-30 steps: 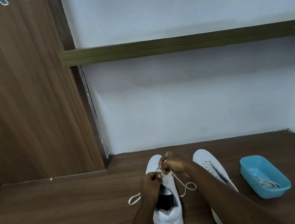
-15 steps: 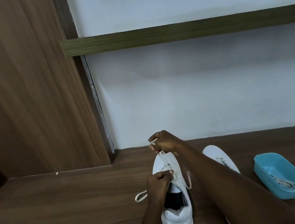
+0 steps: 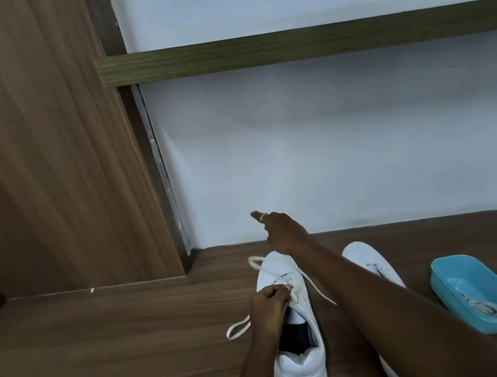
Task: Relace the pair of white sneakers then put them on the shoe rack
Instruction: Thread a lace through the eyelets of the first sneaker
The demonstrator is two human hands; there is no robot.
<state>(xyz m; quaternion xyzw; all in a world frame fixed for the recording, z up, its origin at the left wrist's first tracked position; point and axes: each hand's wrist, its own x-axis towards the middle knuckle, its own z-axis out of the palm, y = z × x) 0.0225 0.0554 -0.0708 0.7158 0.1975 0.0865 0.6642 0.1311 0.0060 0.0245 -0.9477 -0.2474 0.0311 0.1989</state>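
A: The near sneaker (image 3: pixel 302 371) sat on the table (image 3: pixel 118 344), heel toward the person and toe toward the wall. Its lace (image 3: pixel 318 289) seemed threaded only through the front eyelets.

B: So relacing was barely under way, by my reckoning. The left hand (image 3: pixel 269 306) had a tight grip, fingers curled and pinching the lace right at the eyelets. A loop spilled out to its left.

A: The right hand (image 3: pixel 283 232) was up beyond the toe, one finger poking out. It was blurred, though, so I couldn't tell whether its grip held a lace end or nothing at all.

B: The other sneaker (image 3: pixel 370 263) lay just beside it on the right, half behind that forearm and apparently unlaced. Further right, a blue tub (image 3: pixel 455 276) held a second lace (image 3: pixel 484 308).

A: Next, I'd say, a free end needed feeding through the next eyelet up and drawing even. The rack step looked a long way off.
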